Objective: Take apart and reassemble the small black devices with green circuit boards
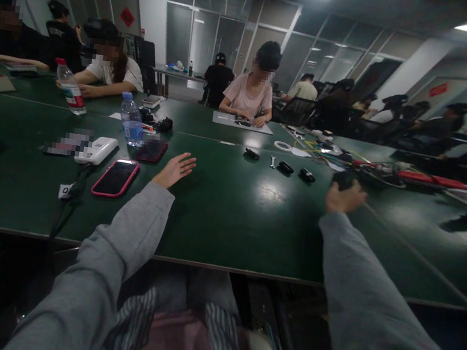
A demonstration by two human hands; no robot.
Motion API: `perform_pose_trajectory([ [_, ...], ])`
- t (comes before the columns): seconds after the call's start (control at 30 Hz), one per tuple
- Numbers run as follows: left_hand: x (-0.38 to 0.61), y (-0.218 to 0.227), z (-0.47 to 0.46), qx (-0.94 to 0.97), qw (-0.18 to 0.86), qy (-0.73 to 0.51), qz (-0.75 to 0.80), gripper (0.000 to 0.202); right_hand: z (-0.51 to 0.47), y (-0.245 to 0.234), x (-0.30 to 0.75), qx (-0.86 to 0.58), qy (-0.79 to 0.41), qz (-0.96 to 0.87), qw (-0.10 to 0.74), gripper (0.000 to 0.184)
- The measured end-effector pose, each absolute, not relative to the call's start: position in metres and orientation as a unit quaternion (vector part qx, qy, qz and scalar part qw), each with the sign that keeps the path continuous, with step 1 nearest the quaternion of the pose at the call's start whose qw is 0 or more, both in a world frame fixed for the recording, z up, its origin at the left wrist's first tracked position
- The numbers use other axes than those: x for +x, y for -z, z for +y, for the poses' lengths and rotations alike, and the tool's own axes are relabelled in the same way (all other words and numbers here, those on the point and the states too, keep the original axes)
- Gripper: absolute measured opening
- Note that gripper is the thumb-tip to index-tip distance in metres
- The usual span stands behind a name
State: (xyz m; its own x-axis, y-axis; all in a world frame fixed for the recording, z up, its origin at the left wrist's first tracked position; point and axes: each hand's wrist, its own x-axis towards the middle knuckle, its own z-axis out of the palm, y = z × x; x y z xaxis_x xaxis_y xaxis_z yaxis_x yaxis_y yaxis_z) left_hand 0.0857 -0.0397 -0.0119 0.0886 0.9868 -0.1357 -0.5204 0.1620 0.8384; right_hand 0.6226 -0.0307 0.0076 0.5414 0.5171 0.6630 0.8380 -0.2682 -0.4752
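My left hand (175, 170) is held over the green table (228, 215), fingers stretched out, with nothing in it. Close to its left lies a dark phone-like item (151, 151) with a red edge, and nearer me a phone in a pink case (115, 177). Out to the right, my right hand (346, 199) is closed round a small black object (343, 180); blur and the fingers hide its kind. Left of that hand lie two small black items (307, 175) (285, 167), a small wrench (272, 162) and another black item (251, 154).
A white power bank (96, 150) with a cable and two water bottles (131, 120) (70, 86) stand on the left. Cables and red-handled tools (424, 178) crowd the far right. Across the table, a person (249, 93) works over a white sheet (224, 119).
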Motion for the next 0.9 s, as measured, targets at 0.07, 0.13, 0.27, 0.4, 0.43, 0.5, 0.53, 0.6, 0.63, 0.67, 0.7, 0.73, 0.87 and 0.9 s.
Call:
perform_pose_trajectory([
  [0.07, 0.091, 0.012, -0.043, 0.322, 0.674, -0.553, 0.368, 0.030, -0.010, -0.008, 0.538, -0.766, 0.095, -0.451, 0.447, 0.062],
  [0.13, 0.097, 0.013, -0.046, 0.333, 0.682, -0.540, 0.364, 0.032, -0.004, -0.002, 0.451, -0.702, 0.053, -0.530, 0.472, 0.063],
  [0.27, 0.110, 0.016, -0.049, 0.341, 0.691, -0.544, 0.332, 0.043, -0.029, 0.022, 0.307, -0.558, -0.016, -0.688, 0.464, 0.060],
  [0.4, 0.119, 0.024, -0.044, 0.313, 0.647, -0.614, 0.326, 0.042, -0.064, 0.037, 0.243, -0.469, -0.070, -0.791, 0.386, 0.072],
  [0.43, 0.119, 0.026, -0.043, 0.301, 0.636, -0.629, 0.331, 0.039, -0.069, 0.038, 0.239, -0.460, -0.081, -0.798, 0.382, 0.074],
  [0.5, 0.119, 0.028, -0.040, 0.284, 0.630, -0.638, 0.340, 0.034, -0.074, 0.038, 0.238, -0.444, -0.106, -0.796, 0.399, 0.075],
  [0.53, 0.118, 0.029, -0.040, 0.280, 0.635, -0.634, 0.341, 0.033, -0.074, 0.038, 0.239, -0.439, -0.125, -0.787, 0.416, 0.075],
  [0.6, 0.117, 0.028, -0.039, 0.278, 0.650, -0.624, 0.333, 0.031, -0.071, 0.040, 0.244, -0.442, -0.179, -0.752, 0.454, 0.073],
  [0.63, 0.117, 0.027, -0.040, 0.277, 0.658, -0.618, 0.328, 0.031, -0.069, 0.042, 0.246, -0.447, -0.212, -0.729, 0.473, 0.072],
  [0.67, 0.117, 0.026, -0.040, 0.276, 0.665, -0.613, 0.324, 0.030, -0.066, 0.044, 0.247, -0.451, -0.244, -0.704, 0.492, 0.071],
  [0.7, 0.117, 0.025, -0.041, 0.276, 0.671, -0.609, 0.322, 0.028, -0.063, 0.046, 0.248, -0.453, -0.274, -0.680, 0.507, 0.070],
  [0.73, 0.118, 0.023, -0.042, 0.276, 0.674, -0.606, 0.321, 0.027, -0.061, 0.048, 0.249, -0.453, -0.299, -0.661, 0.518, 0.070],
  [0.87, 0.119, 0.014, -0.049, 0.276, 0.676, -0.610, 0.309, 0.021, -0.056, 0.052, 0.250, -0.451, -0.384, -0.602, 0.536, 0.069],
  [0.9, 0.119, 0.012, -0.050, 0.273, 0.677, -0.610, 0.308, 0.020, -0.056, 0.051, 0.250, -0.451, -0.413, -0.584, 0.534, 0.068],
])
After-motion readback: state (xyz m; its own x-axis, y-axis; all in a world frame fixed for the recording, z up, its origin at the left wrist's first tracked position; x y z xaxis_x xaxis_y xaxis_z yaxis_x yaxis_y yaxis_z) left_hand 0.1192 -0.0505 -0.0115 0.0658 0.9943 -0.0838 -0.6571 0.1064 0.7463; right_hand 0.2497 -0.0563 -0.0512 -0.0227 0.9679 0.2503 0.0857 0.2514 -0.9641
